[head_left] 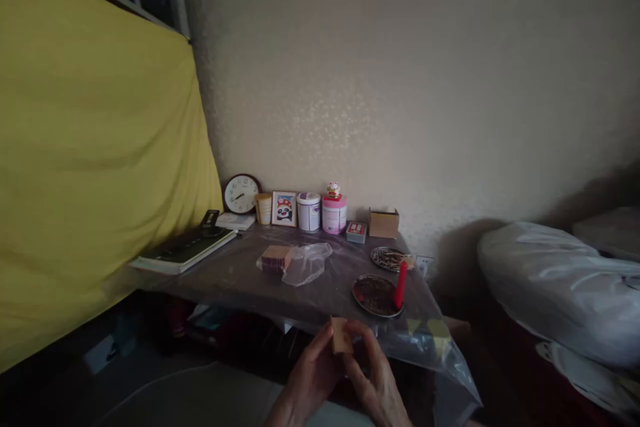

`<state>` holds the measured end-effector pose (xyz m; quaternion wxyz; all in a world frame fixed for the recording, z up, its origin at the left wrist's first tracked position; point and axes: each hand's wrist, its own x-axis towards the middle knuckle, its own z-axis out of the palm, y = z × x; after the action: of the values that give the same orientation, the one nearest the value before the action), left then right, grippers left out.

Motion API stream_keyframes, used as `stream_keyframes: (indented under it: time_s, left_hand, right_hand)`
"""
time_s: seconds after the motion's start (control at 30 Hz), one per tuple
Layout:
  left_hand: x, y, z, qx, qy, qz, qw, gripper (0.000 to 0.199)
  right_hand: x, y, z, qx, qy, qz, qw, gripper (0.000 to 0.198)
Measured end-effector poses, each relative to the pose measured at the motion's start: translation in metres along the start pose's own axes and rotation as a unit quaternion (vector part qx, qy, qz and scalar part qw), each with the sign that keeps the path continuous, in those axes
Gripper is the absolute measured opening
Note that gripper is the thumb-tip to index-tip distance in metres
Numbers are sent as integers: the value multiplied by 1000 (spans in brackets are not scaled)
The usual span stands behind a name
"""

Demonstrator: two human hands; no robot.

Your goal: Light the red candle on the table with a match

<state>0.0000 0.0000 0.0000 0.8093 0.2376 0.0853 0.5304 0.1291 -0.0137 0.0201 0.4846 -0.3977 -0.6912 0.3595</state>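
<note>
Because the head camera is the only view, everything I can tell comes from looking forward and down over the two hands. Just at the near edge of the table [225, 275], the left hand [311, 368] and the right hand [374, 377] hold a small tan box [343, 336] between them, its flat face turned up. The left fingers press along one side, while the right thumb and forefinger are drawn in narrow against the other; how the hidden fingers sit underneath I cannot tell. To my eye that grip is light and mostly fingertip, so a slip of either hand could send the box down past the edge, and a hard squeeze might buckle its thin-looking walls. Beyond it, on the right, a red candle [401, 285] stands upright at the side of a round metal plate [375, 297]; whether it is fixed there I cannot see, so a sweep of the right hand could knock it over. Behind that plate, a second plate [372, 257] carries a heap of thin sticks, which a bump might scatter. Further left, a loose plastic bag [307, 263] lies against a brown block-shaped pack [277, 258], and a catching finger could drag both along.
</note>
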Motion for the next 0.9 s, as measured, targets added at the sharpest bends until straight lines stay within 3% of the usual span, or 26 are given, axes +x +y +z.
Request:
stream_keyframes:
  time_s: [0.27,0.47,0.77,0.9]
  left_hand:
    - [3,-3,-2,29,-8,1,1000,36]
    - [1,-3,-6,9,18,-3,1000,32]
    - [2,-4,-8,8,15,-9,1000,36]
    - [-1,1,-4,13,28,4,1000,34]
  right_hand:
    - [-1,4,5,-8,51,12,999,32]
    - [-2,5,8,21,35,43,998,31]
    - [-1,6,12,0,73,44,996,28]
    - [2,1,1,22,23,44,999,34]
